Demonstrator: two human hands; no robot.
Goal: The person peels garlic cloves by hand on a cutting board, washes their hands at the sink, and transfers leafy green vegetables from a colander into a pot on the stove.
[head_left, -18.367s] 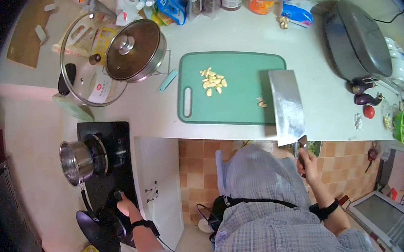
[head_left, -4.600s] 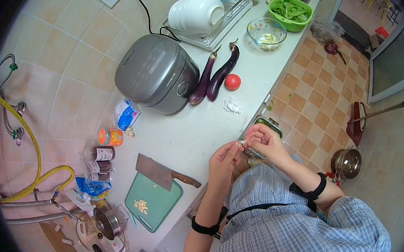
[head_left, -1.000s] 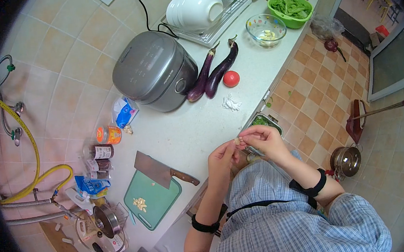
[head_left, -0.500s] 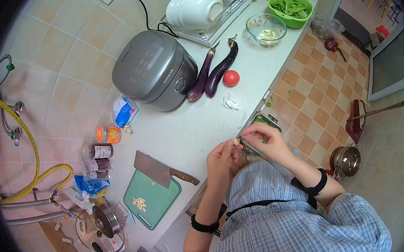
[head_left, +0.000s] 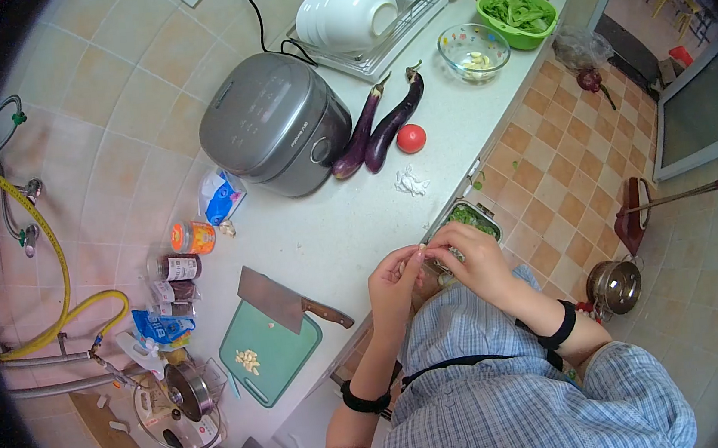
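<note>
My left hand (head_left: 395, 279) pinches a small pale garlic clove (head_left: 422, 247) between thumb and fingertips, over the counter's front edge. My right hand (head_left: 470, 258) meets it there, its thumb and fingers closed on the same clove, which the fingertips partly cover. Just beyond my right hand is a bin with green scraps (head_left: 471, 216). To the left, a green cutting board (head_left: 289, 352) carries chopped garlic (head_left: 247, 362), and a cleaver (head_left: 273, 300) with a wooden handle lies across its far edge.
A grey rice cooker (head_left: 271, 120), two eggplants (head_left: 392, 123), a tomato (head_left: 411, 139) and a crumpled white tissue (head_left: 411, 182) are on the counter. Farther back stand a glass bowl (head_left: 474, 50) with peeled cloves and a green basket (head_left: 522, 35) of leafy greens. Jars (head_left: 193, 237) line the wall.
My right hand has moved slightly down and left, bringing its fingertips against those of my left hand at the clove. The things on the counter have stayed put.
</note>
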